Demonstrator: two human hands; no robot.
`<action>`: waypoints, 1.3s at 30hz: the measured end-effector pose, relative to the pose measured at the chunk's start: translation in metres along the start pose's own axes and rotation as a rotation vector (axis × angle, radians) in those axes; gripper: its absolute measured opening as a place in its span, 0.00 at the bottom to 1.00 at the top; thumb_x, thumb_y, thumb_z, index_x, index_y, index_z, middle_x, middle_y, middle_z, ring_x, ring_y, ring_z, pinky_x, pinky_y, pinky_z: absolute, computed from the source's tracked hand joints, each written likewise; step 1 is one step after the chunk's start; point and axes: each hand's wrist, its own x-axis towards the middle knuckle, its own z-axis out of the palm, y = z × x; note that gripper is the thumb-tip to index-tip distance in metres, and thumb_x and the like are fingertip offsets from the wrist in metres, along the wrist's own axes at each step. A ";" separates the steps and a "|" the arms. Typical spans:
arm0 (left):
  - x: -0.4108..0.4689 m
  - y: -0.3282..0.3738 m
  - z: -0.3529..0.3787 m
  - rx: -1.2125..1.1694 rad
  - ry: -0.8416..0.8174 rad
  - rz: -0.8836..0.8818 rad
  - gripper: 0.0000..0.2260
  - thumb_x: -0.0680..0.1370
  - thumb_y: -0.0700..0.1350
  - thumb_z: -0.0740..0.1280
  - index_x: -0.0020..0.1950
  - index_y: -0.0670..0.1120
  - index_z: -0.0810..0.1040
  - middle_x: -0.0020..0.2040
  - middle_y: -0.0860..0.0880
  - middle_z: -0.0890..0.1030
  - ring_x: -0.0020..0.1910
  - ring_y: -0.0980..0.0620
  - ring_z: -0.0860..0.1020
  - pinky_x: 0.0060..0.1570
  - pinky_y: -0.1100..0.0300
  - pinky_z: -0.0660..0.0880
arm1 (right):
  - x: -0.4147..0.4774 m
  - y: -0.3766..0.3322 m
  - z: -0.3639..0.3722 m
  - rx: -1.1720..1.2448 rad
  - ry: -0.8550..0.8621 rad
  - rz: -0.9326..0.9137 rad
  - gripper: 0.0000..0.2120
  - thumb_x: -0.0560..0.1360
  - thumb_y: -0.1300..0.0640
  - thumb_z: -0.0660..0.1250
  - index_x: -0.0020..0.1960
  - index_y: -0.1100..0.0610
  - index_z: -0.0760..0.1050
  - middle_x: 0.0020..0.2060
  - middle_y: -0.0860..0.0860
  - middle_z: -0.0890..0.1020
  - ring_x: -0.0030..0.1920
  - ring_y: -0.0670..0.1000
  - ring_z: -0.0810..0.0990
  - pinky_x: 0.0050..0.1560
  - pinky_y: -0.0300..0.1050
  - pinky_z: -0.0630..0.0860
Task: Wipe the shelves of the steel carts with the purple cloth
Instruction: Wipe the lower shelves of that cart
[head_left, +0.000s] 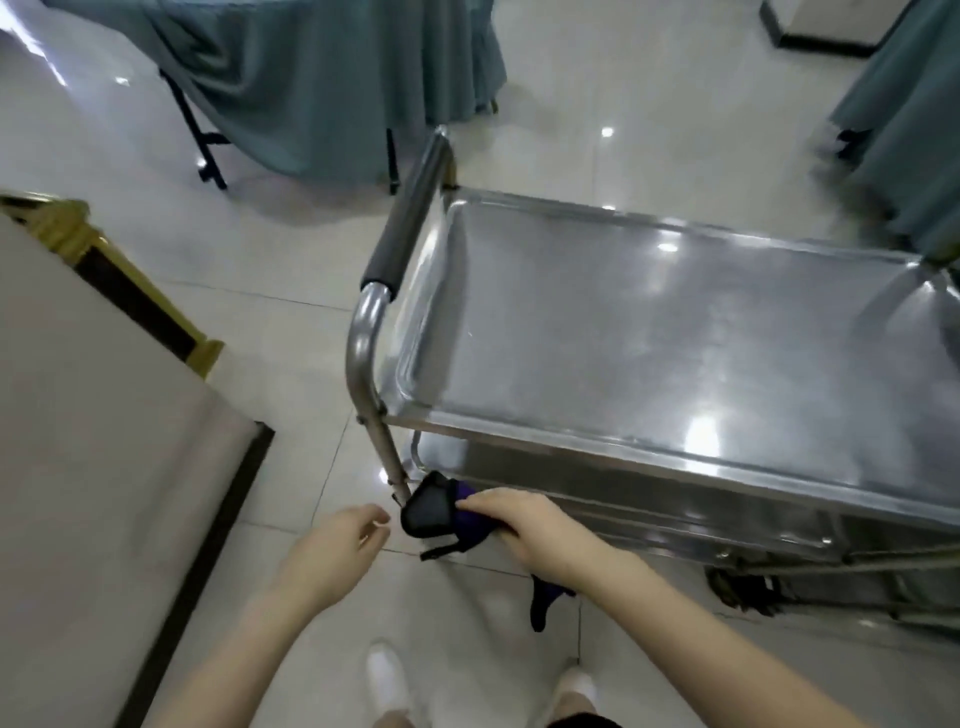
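Observation:
A steel cart stands in front of me, its bare top shelf shiny, with a padded push handle on its left end. My right hand is closed on the purple cloth, bunched with a black padded piece, at the near left corner of a lower shelf. A tail of the cloth hangs below my wrist. My left hand hovers to the left of the cloth, fingers loosely curled and holding nothing.
A beige table with a dark edge and gold trim is at my left. Tables draped in teal cloth stand behind the cart and at the right. The floor is glossy tile, and my white shoes show below.

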 end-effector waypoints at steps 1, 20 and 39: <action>-0.012 0.001 -0.022 -0.013 0.051 -0.016 0.11 0.80 0.51 0.60 0.60 0.52 0.77 0.54 0.53 0.81 0.52 0.54 0.77 0.52 0.57 0.74 | -0.001 -0.023 -0.016 -0.007 0.014 -0.035 0.22 0.76 0.64 0.62 0.68 0.53 0.73 0.65 0.50 0.77 0.65 0.51 0.73 0.65 0.36 0.64; -0.037 -0.042 -0.357 -0.050 0.482 0.135 0.11 0.80 0.51 0.60 0.59 0.53 0.77 0.50 0.55 0.80 0.50 0.54 0.77 0.52 0.55 0.76 | 0.147 -0.285 -0.193 -0.118 0.339 -0.189 0.21 0.78 0.64 0.62 0.69 0.50 0.73 0.56 0.42 0.78 0.57 0.45 0.75 0.55 0.32 0.66; 0.200 -0.069 -0.550 0.238 0.372 0.254 0.11 0.79 0.52 0.60 0.59 0.53 0.77 0.53 0.54 0.80 0.50 0.52 0.78 0.52 0.54 0.77 | 0.375 -0.257 -0.300 -0.019 0.498 0.010 0.23 0.75 0.66 0.62 0.67 0.49 0.75 0.56 0.41 0.79 0.56 0.43 0.75 0.48 0.19 0.64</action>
